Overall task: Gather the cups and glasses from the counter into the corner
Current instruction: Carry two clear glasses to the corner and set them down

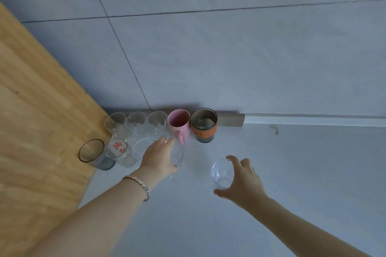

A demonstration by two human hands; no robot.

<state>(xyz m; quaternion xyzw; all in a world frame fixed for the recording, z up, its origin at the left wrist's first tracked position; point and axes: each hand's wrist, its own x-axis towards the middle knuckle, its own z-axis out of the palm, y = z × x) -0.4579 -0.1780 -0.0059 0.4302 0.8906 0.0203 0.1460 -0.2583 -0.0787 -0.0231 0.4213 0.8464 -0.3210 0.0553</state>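
The left hand [158, 158], a bracelet [139, 185] on its wrist, curls fingers and thumb round a clear glass [178, 155] at the front of the cluster in the corner. The right hand [240, 181] is spread wide, fingers and thumb arched either side of a small tumbler [221, 173] that stands alone on the counter [292, 173], apart from the rest; whether the fingertips touch it is hard to tell. Against the wall [229, 58] stand a row of clear glasses [135, 121], a pink mug [178, 123] and an orange-banded cup [203, 126]. In front, beside the wooden panel [31, 131], are a dark-rimmed glass [92, 151], a red-printed glass [118, 148] and a plain glass [141, 148].
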